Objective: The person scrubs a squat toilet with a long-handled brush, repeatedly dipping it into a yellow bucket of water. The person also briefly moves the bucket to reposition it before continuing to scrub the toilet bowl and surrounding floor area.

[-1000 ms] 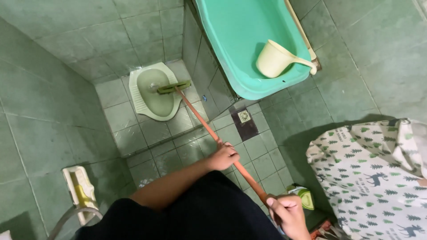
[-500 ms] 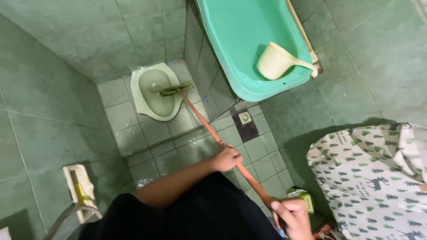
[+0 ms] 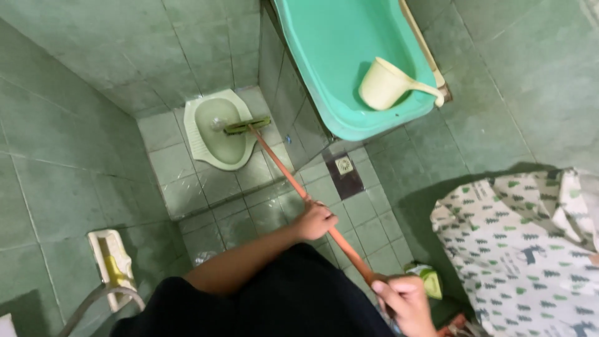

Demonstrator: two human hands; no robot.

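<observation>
From the head view, the left hand [image 3: 316, 221] had its grip closed around the middle of the orange brush handle [image 3: 284, 170], and the right hand [image 3: 404, 301] held its near end. The green brush head [image 3: 247, 126] rested on the squat toilet [image 3: 218, 128]. A ladle [image 3: 387, 84] lay in the green tub [image 3: 337, 56]

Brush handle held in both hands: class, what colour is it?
Orange brush handle, clearest in the head view.

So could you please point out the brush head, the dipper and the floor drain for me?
brush head [image 3: 248, 126], head view, on the green bristle block over the squat toilet.
dipper [image 3: 384, 84], head view, on the cream cup's side.
floor drain [image 3: 344, 165], head view, on the square grate.
</observation>
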